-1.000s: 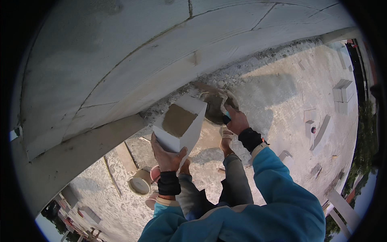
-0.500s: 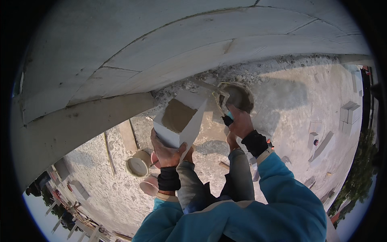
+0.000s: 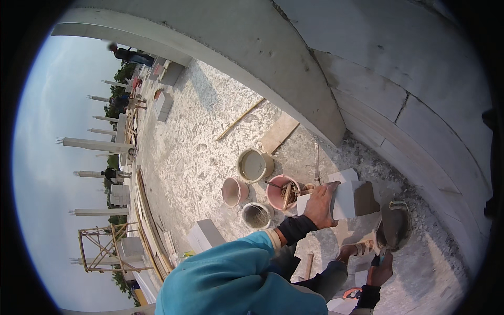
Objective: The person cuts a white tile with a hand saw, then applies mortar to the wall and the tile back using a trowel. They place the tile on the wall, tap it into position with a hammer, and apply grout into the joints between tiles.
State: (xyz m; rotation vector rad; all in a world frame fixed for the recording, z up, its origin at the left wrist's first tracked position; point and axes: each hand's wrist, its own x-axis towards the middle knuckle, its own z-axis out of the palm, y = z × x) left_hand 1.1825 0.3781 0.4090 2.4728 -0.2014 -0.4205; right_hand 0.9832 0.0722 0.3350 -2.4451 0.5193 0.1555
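My left hand (image 3: 319, 208) is closed on a white building block (image 3: 344, 201), gripping it near one end. Grey-brown mortar (image 3: 366, 199) coats the block's opposite face, toward the wall. Closer to me, my right hand (image 3: 380, 272) is wrapped round the handle of a trowel (image 3: 395, 227). Its dark blade lies over the round mortar bucket (image 3: 408, 239), covering part of the opening. Part of another white block (image 3: 344, 175) shows just beyond the held one. Below the held block, my sandalled foot (image 3: 362, 248) is on the floor.
A block wall (image 3: 404, 113) rises at the right, joined to a concrete column (image 3: 252, 58). Left of my hand stand a beige bucket (image 3: 269, 167), a pink bucket (image 3: 231, 195), a tool-filled pink bucket (image 3: 274, 198) and a pale bucket (image 3: 269, 209). A loose block (image 3: 206, 235) lies nearby. Several people are far left.
My view has swung left, bringing the buckets and distant pillars into sight. The block stays in my left hand. The trowel blade has shifted from the bucket's edge to over its opening.
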